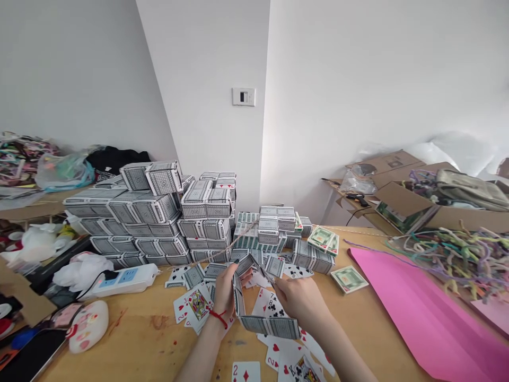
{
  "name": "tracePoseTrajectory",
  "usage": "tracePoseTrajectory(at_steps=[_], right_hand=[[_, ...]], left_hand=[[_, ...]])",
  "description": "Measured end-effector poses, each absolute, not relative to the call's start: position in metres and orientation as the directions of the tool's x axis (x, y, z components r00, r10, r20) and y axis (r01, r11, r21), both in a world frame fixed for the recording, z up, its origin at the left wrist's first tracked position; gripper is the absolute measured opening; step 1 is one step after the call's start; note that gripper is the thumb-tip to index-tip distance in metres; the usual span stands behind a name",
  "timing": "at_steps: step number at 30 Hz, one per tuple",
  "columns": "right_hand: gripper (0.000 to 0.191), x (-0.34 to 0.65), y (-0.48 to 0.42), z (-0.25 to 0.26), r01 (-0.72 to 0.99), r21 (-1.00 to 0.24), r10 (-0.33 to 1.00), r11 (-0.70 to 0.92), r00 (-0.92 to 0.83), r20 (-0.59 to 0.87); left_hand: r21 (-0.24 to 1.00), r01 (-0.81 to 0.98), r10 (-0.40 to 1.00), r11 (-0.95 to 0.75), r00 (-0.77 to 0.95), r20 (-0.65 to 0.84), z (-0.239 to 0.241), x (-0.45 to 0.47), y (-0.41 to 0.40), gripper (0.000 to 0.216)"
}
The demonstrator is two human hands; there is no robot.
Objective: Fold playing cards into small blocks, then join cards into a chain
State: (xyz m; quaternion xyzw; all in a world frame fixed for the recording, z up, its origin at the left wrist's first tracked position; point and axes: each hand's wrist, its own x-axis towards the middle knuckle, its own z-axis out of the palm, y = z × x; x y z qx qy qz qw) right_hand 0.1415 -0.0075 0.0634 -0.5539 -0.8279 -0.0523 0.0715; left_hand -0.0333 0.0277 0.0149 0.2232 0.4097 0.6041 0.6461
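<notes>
Over the middle of the table, my left hand (226, 292) grips the left side of a bent strip of folded playing cards (270, 326), thumb up. The strip forms an angular, partly open frame with grey patterned card backs outward. My right hand (300, 297) is closed at the frame's right side; its fingertips are partly hidden. Loose playing cards (196, 305) lie face up left of my left hand, and more cards (304, 369) spread below the strip. A two of diamonds (245, 372) rests at the front edge of view.
Stacked blocks of folded cards (139, 207) rise at the back left, with a second stack (207, 201) beside them. Green card boxes (349, 279) sit to the right. Pink paper (401, 313), tangled yarn (457, 260) and a cardboard box (457, 215) lie farther right. A power strip (125, 280) is at left.
</notes>
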Motion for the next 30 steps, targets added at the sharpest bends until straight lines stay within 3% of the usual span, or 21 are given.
tracePoseTrajectory(at_steps=[9, 19, 30], right_hand=[[0.023, 0.138, -0.007, 0.057, 0.897, 0.035, 0.883, 0.441, -0.441, 0.160], [0.027, 0.138, -0.001, 0.047, 0.931, 0.003, 0.924, 0.364, -0.362, 0.126], [0.022, 0.139, 0.004, 0.043, 0.951, -0.078, 0.953, 0.300, -0.294, 0.076]], left_hand=[[0.799, -0.574, 0.965, 0.178, -0.056, -0.256, 0.020, -0.031, 0.025, 0.017], [0.904, -0.407, 0.977, 0.131, -0.102, -0.187, 0.023, -0.029, 0.022, 0.022], [0.915, -0.361, 0.984, 0.178, 0.059, -0.168, 0.003, -0.033, 0.026, 0.022]])
